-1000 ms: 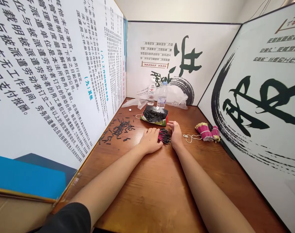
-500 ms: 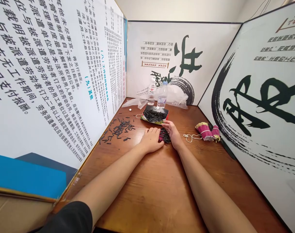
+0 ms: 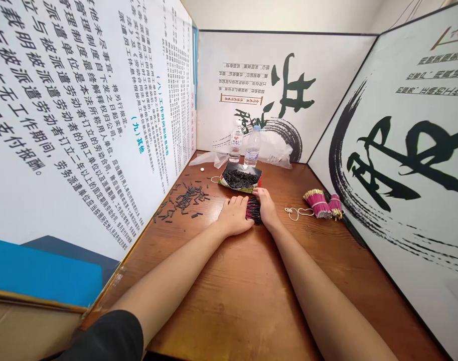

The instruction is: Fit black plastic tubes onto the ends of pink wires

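A small pile of pink wires with black ends lies on the wooden table. My left hand lies flat against the pile's left side, fingers stretched forward. My right hand presses in from the right with its fingers curved over the pile, so only a narrow strip of the wires shows between the two hands. Just beyond my fingers sits an opened packet heaped with short black tube pieces.
Loose black tube pieces are scattered at the left. Two tied bundles of pink wires and white rubber bands lie at the right. Two water bottles and a clear plastic bag stand at the back. Printed boards wall three sides.
My right hand has slid left onto the pile, closing the gap to my left hand and covering most of the wires. My left hand has barely moved.
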The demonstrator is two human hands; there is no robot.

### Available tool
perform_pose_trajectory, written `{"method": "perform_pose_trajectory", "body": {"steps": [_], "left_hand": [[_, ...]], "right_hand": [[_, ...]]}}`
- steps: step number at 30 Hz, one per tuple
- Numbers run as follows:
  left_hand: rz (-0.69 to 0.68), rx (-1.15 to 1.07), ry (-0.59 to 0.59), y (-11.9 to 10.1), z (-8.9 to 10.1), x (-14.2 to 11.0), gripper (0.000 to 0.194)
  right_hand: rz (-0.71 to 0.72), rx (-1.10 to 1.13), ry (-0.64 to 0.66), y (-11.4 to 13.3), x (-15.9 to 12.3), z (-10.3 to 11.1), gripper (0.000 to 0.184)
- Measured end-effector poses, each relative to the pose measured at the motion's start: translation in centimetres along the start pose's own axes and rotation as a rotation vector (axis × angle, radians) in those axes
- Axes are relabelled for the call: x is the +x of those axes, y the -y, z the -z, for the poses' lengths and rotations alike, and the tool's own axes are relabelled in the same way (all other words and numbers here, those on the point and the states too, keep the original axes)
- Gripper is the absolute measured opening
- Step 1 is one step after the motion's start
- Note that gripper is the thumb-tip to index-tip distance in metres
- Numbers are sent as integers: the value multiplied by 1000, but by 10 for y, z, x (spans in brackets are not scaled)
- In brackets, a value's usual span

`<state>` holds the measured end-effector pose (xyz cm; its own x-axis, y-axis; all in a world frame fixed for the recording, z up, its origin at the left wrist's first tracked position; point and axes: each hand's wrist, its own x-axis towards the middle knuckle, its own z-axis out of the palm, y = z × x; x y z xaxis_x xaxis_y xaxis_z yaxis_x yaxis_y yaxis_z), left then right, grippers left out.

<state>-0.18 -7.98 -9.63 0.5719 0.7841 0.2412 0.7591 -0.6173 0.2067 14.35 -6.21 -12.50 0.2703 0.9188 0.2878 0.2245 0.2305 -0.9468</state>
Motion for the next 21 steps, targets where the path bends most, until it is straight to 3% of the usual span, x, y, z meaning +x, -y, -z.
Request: {"method": "perform_pose_trajectory", "body": {"steps": [8,14,21], "left_hand": [[-25,-58,57,9,5,4,49],[-158,-201,114,28,14,-1,67],[-304,-166,-61,33,25,-15,16]], "right_hand": [[-29,36,18,6,-2,-1,42],[-23,59,-15,4,-2,-1,39],[-24,55,-35,4,-1,-1,38]]}}
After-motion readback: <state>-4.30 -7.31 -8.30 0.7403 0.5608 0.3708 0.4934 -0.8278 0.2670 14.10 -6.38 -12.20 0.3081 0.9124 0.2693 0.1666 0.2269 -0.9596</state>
